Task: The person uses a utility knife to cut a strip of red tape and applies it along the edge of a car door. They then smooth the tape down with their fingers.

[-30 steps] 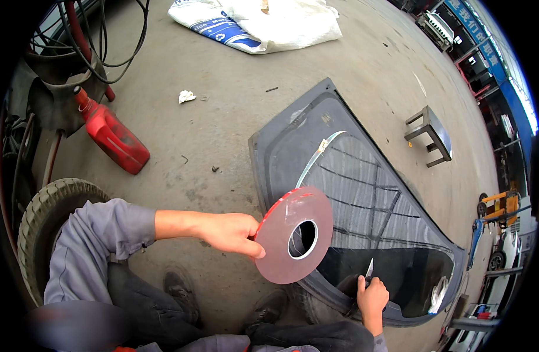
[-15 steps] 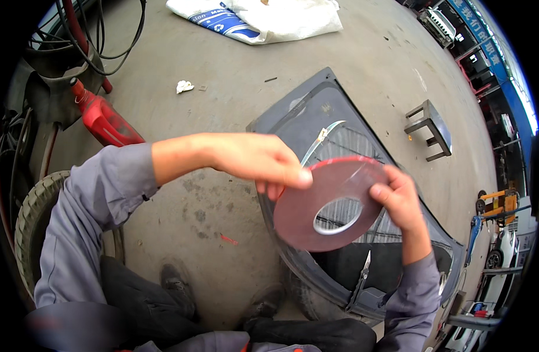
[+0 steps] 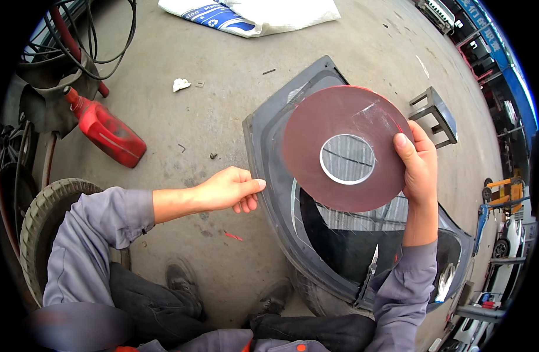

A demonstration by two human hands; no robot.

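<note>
My right hand [image 3: 421,161] grips a large flat roll of red-backed double-sided tape [image 3: 305,158] by its right edge, thumb on the face. The roll is raised above a grey car tailgate [image 3: 259,138] with a dark glass window. To the left of the roll, apart from it, my left hand [image 3: 225,190] is closed in a pinch, thumb against the fingers; whatever it may hold is too small to make out. A knife [image 3: 369,276] with its blade out lies on the lower part of the tailgate, near my right sleeve.
The tailgate rests on a tyre [image 3: 316,293]. A red jug [image 3: 108,132] lies at the left, above another tyre [image 3: 37,229]. A white and blue sack [image 3: 269,17] is at the far side. A small stool [image 3: 437,114] stands to the right. Red scraps [image 3: 233,236] lie on the floor.
My left hand has come away from the roll, moving left and nearer to me. My right hand has raised the roll, whose face now shows more fully.
</note>
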